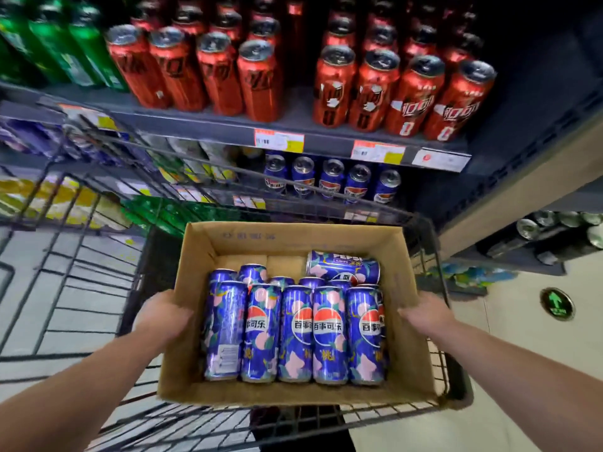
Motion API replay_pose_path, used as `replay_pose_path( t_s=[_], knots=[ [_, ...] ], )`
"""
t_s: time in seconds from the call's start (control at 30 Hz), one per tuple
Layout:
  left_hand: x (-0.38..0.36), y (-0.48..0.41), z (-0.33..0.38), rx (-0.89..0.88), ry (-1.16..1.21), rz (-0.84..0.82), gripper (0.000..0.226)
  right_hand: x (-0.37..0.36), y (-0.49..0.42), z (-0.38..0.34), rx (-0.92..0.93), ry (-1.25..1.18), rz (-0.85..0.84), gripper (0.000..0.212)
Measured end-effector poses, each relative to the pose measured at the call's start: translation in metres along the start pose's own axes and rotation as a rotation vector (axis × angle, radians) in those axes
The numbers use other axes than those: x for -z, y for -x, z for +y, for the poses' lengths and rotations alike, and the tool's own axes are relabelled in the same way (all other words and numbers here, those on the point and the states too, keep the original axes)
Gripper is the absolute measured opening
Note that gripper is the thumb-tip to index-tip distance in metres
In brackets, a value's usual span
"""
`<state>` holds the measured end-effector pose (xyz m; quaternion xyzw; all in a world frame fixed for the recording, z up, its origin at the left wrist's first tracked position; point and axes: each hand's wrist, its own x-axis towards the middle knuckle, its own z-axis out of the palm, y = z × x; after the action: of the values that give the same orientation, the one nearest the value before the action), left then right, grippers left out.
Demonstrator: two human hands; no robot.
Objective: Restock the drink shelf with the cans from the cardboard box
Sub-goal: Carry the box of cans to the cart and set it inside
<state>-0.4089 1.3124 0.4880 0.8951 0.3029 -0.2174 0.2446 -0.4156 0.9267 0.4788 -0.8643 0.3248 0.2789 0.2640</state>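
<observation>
Both hands grip the open cardboard box [195,256] by its side walls, the left hand [163,316] on one, the right hand [424,313] on the other. It sits in a wire shopping cart [437,363] and holds blue Pepsi cans [295,334], most upright, one [344,267] on its side behind. Beyond, the drink shelf [208,127] carries red cola cans [261,81] above shelved blue cans [331,177].

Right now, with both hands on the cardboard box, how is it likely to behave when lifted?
The cardboard box probably feels heavy: about ten blue cans fill its near half. Its open-topped walls may flex where the left hand and right hand grip. The can lying sideways could roll if the box tilts.
</observation>
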Motion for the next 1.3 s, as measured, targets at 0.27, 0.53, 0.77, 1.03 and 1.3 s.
replay_pose_path(
  t_s=[0.27, 0.53, 0.77, 1.03, 1.3],
  knots=[
    [-0.048, -0.06, -0.013, 0.057, -0.044, -0.077, 0.027, -0.047, -0.051, -0.002, -0.076, 0.009, -0.055, 0.033],
    [-0.084, -0.1, -0.01, 0.068, -0.15, -0.126, 0.028, -0.078, -0.095, 0.003, -0.132, 0.13, -0.106, 0.036],
    [-0.121, -0.12, -0.025, 0.091, -0.178, -0.155, 0.025, -0.107, -0.122, 0.017, -0.178, 0.121, -0.122, 0.03],
    [-0.139, -0.135, -0.05, 0.164, -0.197, -0.221, 0.028, -0.127, -0.125, 0.019, -0.127, 0.264, -0.125, 0.026],
    [-0.135, -0.079, -0.012, -0.091, -0.106, -0.123, 0.059, -0.11, -0.081, 0.002, -0.021, 0.024, 0.032, 0.053]
  ],
)
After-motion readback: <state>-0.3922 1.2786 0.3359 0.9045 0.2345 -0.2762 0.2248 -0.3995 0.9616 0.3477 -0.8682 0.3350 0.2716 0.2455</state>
